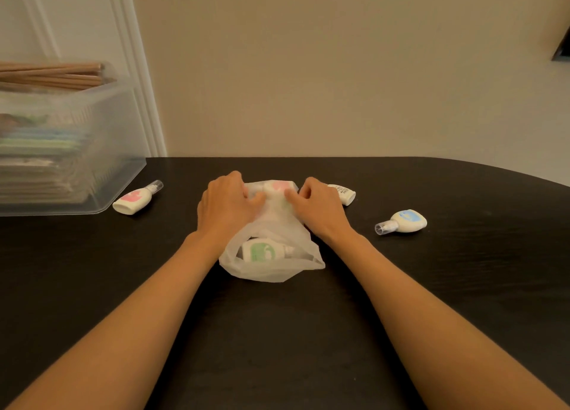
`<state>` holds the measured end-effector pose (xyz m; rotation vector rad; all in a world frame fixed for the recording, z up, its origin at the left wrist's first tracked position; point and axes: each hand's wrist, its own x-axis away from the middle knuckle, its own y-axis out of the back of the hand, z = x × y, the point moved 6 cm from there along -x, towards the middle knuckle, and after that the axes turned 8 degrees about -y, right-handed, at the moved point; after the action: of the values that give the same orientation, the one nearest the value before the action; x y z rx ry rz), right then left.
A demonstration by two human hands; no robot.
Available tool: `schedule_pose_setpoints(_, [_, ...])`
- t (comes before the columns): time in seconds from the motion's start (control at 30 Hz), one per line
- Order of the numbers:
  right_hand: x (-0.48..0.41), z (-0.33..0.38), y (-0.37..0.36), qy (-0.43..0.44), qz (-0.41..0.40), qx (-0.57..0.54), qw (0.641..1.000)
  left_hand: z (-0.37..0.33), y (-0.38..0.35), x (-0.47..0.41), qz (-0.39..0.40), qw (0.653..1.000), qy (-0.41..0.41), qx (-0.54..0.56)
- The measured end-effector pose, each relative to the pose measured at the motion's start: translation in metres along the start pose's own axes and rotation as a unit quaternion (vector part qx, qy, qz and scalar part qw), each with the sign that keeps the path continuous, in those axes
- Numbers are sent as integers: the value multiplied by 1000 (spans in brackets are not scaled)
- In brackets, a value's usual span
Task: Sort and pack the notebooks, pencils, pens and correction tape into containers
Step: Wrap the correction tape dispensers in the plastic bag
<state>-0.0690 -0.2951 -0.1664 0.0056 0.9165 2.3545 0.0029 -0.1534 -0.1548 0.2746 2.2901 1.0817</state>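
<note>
Now L hand & R hand, both w/ curled-finger grip on white bag.

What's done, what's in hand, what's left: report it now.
Done: notebooks and pencils sit in the clear bin. In hand: left hand and right hand grip the plastic bag, green correction tape inside. Left: pink tape, blue tape and a third tape by the right hand lie loose on the table.
</note>
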Motion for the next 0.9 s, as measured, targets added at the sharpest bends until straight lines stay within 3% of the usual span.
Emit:
schedule_pose_setpoints(0.1, [-4, -6, -6, -44, 47, -24, 998, 6, -8, -2, 34, 997, 63, -13])
schedule_pose_setpoints(0.3, [-6, 2, -6, 28, 57, 25, 998, 3, -11, -2, 17, 997, 66, 23])
schedule_pose_setpoints(0.6, [-4, 11, -7, 122, -5, 129, 984, -5, -9, -4, 4, 999, -41, 0])
schedule_pose_setpoints(0.7, [-5, 10, -8, 111, -10, 148, 983, -6, -8, -3, -3, 999, -53, 12])
schedule_pose_setpoints(0.77, [-5, 8, -7, 83, -5, 102, 991, -9, -5, -2, -16, 998, -56, -3])
schedule_pose_setpoints(0.83, [-3, 7, 3, 60, -58, 38, 996, -12, -4, -4, -24, 998, -54, 3])
schedule_pose_setpoints(0.9, [-1, 2, 20, 22, -160, 33, 986, -14, -9, -8, 2, 998, -52, 39])
